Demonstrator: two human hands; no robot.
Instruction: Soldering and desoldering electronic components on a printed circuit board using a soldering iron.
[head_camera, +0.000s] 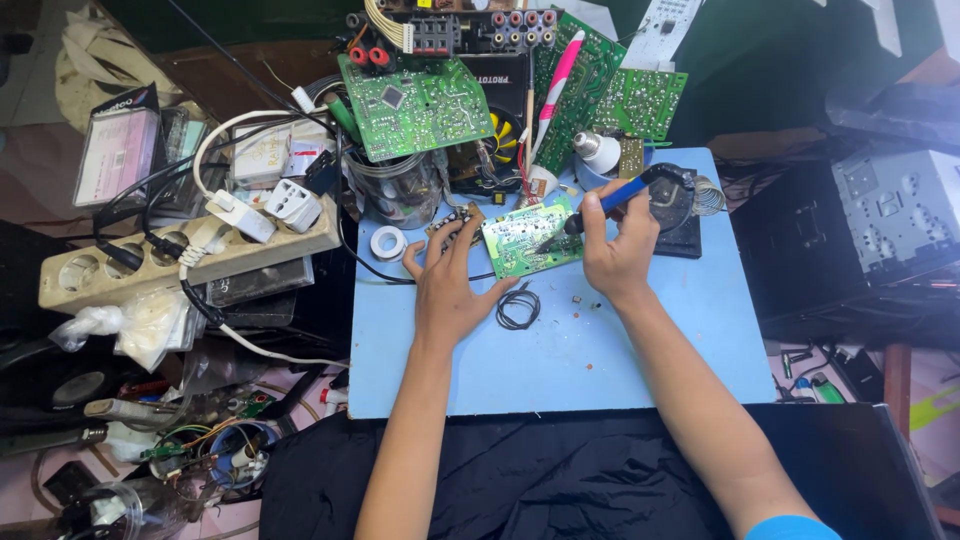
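Gripped like a pen in the right hand (618, 255), fingers closed round its blue handle, the soldering iron (600, 205) slants down toward 8 o'clock with its tip on the small green board (528, 238). That board lies flat near the far edge of the blue mat (660, 340), at about 12 o'clock from the person. The left hand (447, 285) rests open on the mat, fingers spread, holding nothing; its fingertips seem to steady the board's left edge, though contact is hard to tell. Such a board looks light, stiff and thin, likely to slide on the mat, with fragile parts, so it is best held by its bare edges. A black wire loop (518, 306) lies at 6 o'clock of the board, a tape roll (388, 242) at 9 o'clock, and the iron's stand (682, 215) at 3 o'clock.
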